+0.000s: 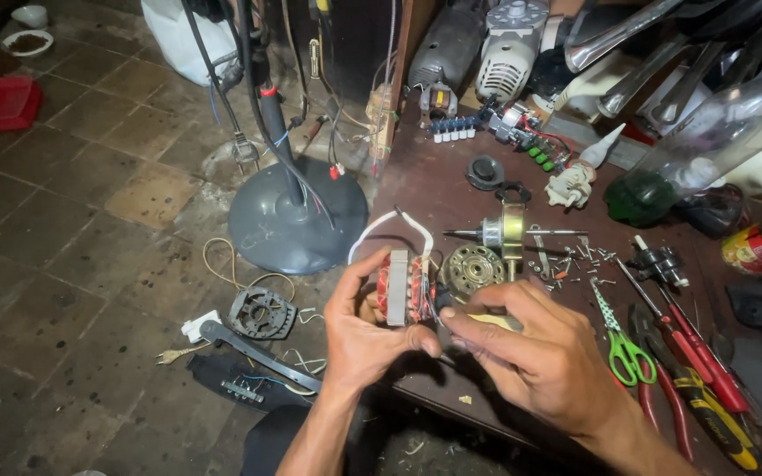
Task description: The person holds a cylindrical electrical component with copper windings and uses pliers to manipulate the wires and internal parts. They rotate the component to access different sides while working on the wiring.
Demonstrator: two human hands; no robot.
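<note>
Stator [403, 287] with red-brown copper windings sits clasped in the left hand [363, 330], while the right hand [535, 353] pinches its wires just beside, above the tabletop [434, 189] edge.
</note>
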